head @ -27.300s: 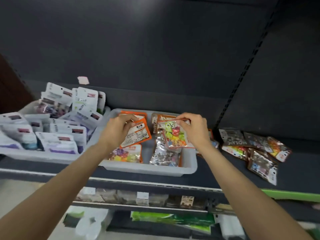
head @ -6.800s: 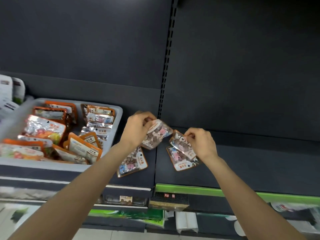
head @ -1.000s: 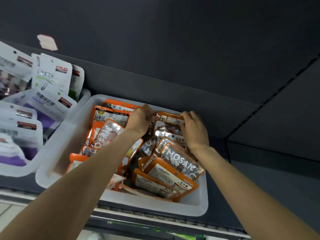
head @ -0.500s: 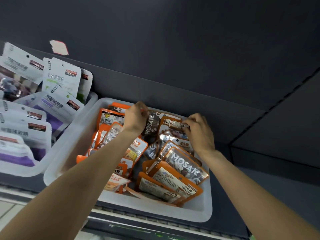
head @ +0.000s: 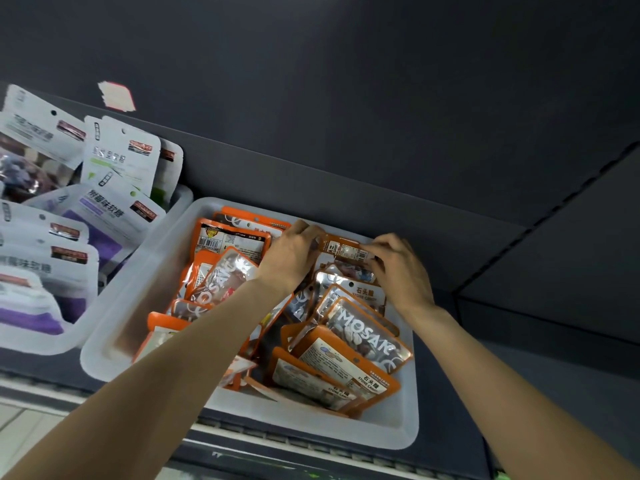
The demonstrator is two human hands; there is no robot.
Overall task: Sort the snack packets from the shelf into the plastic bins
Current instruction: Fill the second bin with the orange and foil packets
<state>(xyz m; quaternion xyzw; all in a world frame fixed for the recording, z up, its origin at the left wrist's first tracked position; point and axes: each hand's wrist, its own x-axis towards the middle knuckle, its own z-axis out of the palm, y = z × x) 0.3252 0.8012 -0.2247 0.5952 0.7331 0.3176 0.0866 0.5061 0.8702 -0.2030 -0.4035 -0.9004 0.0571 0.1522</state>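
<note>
A white plastic bin (head: 388, 429) on the dark shelf holds several orange-edged snack packets (head: 360, 336), some printed MOSAIC. At the bin's back right stands one orange packet (head: 341, 249) upright. My left hand (head: 292, 258) pinches its left end and my right hand (head: 398, 268) pinches its right end. Both forearms reach over the bin from the front.
A second white bin (head: 114, 292) at the left holds several white and purple packets (head: 114, 168). The dark shelf back wall (head: 346, 116) rises right behind both bins. A pink label (head: 116, 95) sticks to it. Bare shelf (head: 554, 375) lies to the right.
Both hands have closed in on the same orange packet at the bin's back. The view has shifted slightly, so the bins sit a little further right.
</note>
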